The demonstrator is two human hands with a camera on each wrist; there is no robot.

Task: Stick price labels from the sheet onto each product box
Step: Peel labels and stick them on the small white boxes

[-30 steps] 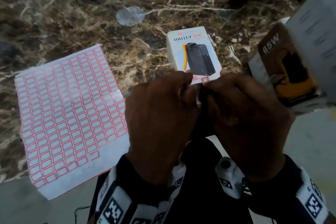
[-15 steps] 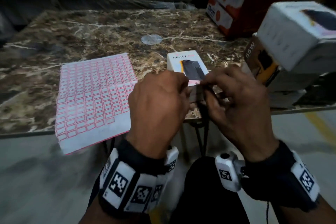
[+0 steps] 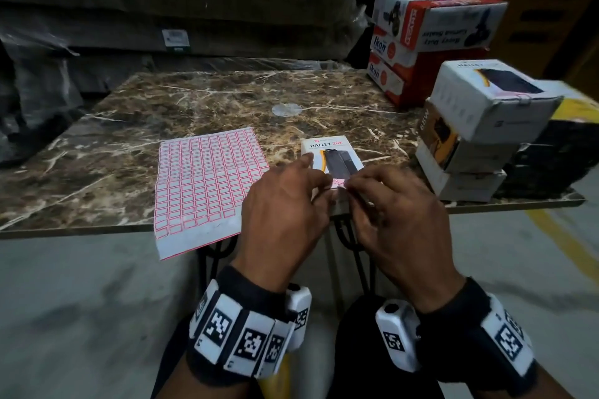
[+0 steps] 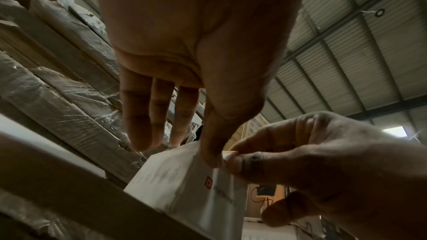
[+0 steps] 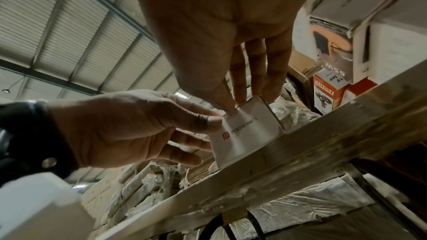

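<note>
A white "HALLEY 20K" product box (image 3: 327, 152) lies flat near the marble table's front edge (image 3: 81, 230). The sheet of red-bordered price labels (image 3: 207, 185) lies to its left and overhangs the edge. My right hand (image 3: 392, 204) pinches a small pink price label (image 3: 338, 184) between thumb and forefinger at the box's near top edge. My left hand (image 3: 285, 204) has its fingers straight over the box. Its thumb (image 4: 211, 154) presses the box (image 4: 184, 180) beside the label (image 4: 230, 152). From the right wrist, both thumbs meet at the box (image 5: 247, 130).
At the table's right stands a stack: another white Halley box (image 3: 492, 100) on a "65W" box (image 3: 444, 139), with red and white Ikon cartons (image 3: 421, 42) behind. A clear round disc (image 3: 287, 109) lies mid-table. Wrapped flat packs (image 3: 178, 10) fill the background.
The head view has lifted and pulled back, showing more of the table and room. Both hands stay at the box's near edge with the label; my left forefinger now lies stretched over the box top.
</note>
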